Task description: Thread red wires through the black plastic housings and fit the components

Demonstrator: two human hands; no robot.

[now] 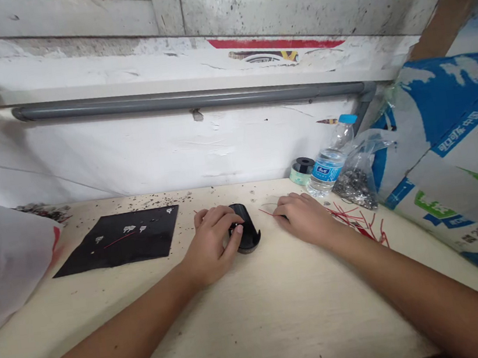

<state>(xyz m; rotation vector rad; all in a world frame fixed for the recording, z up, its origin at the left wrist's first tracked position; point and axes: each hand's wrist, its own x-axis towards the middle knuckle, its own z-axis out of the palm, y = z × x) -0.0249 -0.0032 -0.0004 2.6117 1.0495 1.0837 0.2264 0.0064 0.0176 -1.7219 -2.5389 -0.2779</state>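
My left hand [216, 240] is closed at the left edge of a black oval shell [250, 233] on the pale table, its fingertips over the shell; whatever sits between them is too small to make out. To the right of the shell, my right hand [301, 215] rests on the table with its fingers curled together around a thin red wire [265, 212], whose end sticks out to the left. Several more red wires [359, 222] lie loose beside my right wrist.
A black sheet [119, 241] with small pale bits lies at left. Behind my right hand stand a water bottle [329, 164], a tape roll [302, 170] and a clear bag of small dark parts [357, 181]. Large bags flank both sides; a white wall [152, 155] closes the back.
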